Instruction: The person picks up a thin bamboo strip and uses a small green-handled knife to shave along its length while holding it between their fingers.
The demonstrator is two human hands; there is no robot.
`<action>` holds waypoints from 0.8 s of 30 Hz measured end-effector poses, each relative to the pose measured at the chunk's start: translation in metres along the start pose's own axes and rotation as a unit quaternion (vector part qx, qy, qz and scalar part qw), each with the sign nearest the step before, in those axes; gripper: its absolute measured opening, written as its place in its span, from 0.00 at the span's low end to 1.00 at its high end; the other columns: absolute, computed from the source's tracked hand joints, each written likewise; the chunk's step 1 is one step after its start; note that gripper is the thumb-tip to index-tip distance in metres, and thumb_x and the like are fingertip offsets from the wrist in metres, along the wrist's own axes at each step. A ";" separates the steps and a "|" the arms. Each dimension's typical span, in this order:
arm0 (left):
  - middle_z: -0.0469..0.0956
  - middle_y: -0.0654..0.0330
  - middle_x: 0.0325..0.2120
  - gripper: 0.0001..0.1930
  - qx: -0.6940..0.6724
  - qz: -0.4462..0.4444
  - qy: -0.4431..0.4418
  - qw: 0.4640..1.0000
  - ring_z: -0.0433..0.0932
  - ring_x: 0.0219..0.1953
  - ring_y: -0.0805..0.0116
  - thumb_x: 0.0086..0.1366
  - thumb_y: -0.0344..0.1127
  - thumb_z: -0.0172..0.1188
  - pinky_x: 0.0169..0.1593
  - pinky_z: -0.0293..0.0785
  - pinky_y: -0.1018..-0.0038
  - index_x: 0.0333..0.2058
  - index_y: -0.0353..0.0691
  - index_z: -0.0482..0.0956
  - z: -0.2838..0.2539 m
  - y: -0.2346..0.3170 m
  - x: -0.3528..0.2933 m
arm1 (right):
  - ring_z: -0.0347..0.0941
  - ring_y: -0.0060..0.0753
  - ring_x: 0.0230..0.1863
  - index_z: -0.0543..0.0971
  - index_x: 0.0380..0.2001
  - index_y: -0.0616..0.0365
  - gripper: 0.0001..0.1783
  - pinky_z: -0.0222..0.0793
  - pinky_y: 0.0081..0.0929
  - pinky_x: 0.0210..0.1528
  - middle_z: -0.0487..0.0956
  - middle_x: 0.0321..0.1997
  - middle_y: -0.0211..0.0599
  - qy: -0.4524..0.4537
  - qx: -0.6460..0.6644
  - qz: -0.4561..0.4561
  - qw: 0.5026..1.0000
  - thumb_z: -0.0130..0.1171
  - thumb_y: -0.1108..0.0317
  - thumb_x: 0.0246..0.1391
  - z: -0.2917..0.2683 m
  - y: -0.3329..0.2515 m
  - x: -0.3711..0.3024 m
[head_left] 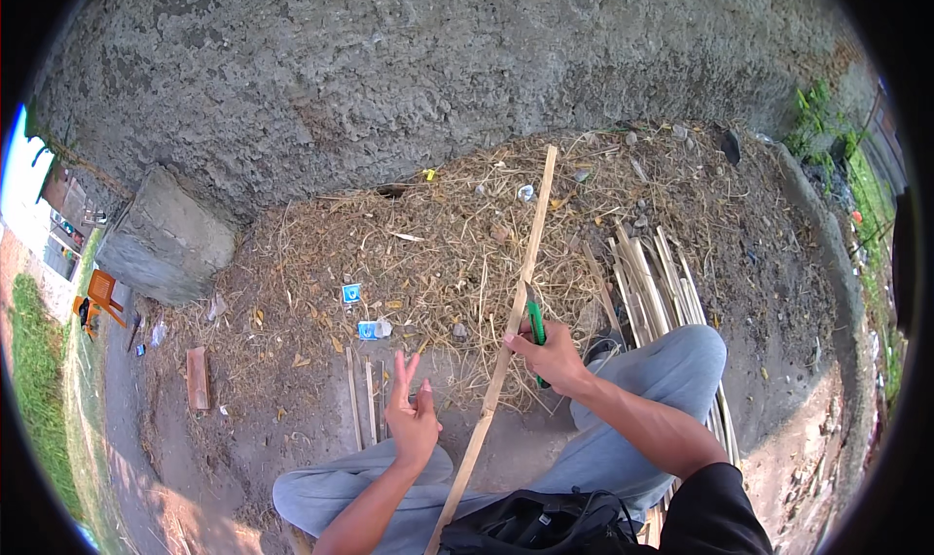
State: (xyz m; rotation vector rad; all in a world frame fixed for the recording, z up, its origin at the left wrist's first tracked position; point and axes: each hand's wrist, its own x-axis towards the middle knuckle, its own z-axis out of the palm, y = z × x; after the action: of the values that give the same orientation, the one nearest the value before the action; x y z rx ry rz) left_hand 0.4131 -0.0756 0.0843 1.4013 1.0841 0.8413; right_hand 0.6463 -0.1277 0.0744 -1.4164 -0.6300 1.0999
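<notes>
A long, pale strip of split bamboo or wood (pixel 530 239) slants across the middle, its lower end running down to my lap. My right hand (pixel 555 360) is closed on this strip and on a green-handled utility knife (pixel 536 322) together; the knife lies alongside the strip, and its blade is hard to make out. Left of the strip, and apart from it, my left hand (pixel 413 424) is raised with two fingers stretched up, the thumb out and the other fingers curled. Nothing is in it. Two thin strips (pixel 354 399) lie on the ground just beyond it.
A bundle of similar strips (pixel 647 287) lies beside my right knee. A rough grey wall (pixel 389 69) rises ahead, with a concrete block (pixel 165 244) at left. Dry shavings, a blue packet (pixel 351 293) and a brick (pixel 197 378) are on the dirt. A black bag (pixel 535 526) rests against my lap.
</notes>
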 end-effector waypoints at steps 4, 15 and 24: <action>0.58 0.45 0.66 0.36 -0.098 0.097 0.037 0.990 0.63 0.66 0.57 0.59 0.10 0.35 0.36 0.87 0.75 0.68 0.36 0.52 0.004 -0.008 0.000 | 0.61 0.12 0.15 0.78 0.35 0.66 0.12 0.53 0.18 0.15 0.71 0.18 0.24 -0.008 0.002 0.012 1.000 0.66 0.67 0.56 0.003 -0.002 -0.001; 0.75 0.47 0.53 0.17 -0.082 -0.025 -0.142 0.986 0.75 0.56 0.61 0.70 0.26 0.49 0.45 0.81 0.68 0.56 0.30 0.66 0.007 -0.019 0.015 | 0.59 0.11 0.17 0.79 0.34 0.64 0.12 0.52 0.19 0.17 0.69 0.17 0.21 -0.012 -0.054 0.005 0.998 0.65 0.65 0.57 0.006 0.003 -0.003; 0.75 0.59 0.31 0.15 -0.219 -0.233 -0.222 0.921 0.74 0.24 0.70 0.73 0.35 0.50 0.27 0.71 0.74 0.53 0.32 0.69 0.019 -0.001 0.020 | 0.71 0.25 0.21 0.78 0.43 0.68 0.22 0.65 0.32 0.24 0.77 0.18 0.37 -0.044 -0.163 -0.103 0.980 0.57 0.56 0.61 0.020 -0.005 -0.013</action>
State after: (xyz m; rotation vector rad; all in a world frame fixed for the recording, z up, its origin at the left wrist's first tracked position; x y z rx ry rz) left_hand 0.4373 -0.0636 0.0792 0.8420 0.7632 0.3546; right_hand 0.6247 -0.1289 0.0846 -1.5427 -1.0351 0.9263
